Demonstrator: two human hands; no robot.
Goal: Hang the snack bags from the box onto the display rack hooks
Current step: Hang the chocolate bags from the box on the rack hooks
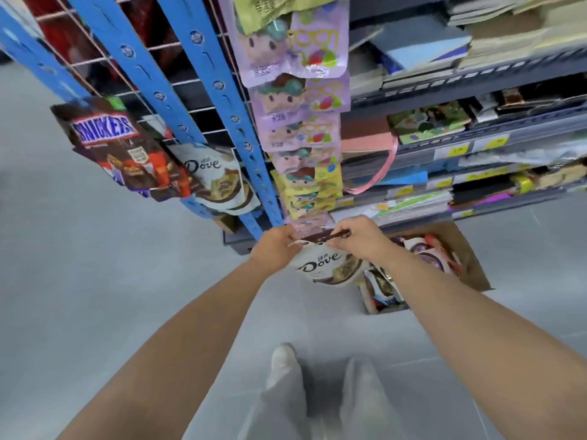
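Observation:
A white Dove snack bag (pixel 324 265) hangs between my two hands in front of the rack's foot. My left hand (pixel 274 247) pinches its top left corner and my right hand (pixel 359 238) pinches its top right edge. The blue display rack (pixel 209 74) with a wire grid rises ahead of me. On it hang a Snickers bag (pixel 117 147) and another Dove bag (pixel 219 179). A cardboard box (pixel 476 268) with more snack bags stands on the floor to the right, partly behind my right forearm.
A column of purple and yellow candy bags (pixel 298 122) hangs down the rack's right side. Grey shelves (pixel 476 147) with notebooks and stationery fill the right. My legs and white shoe (pixel 282 357) stand on the grey floor below.

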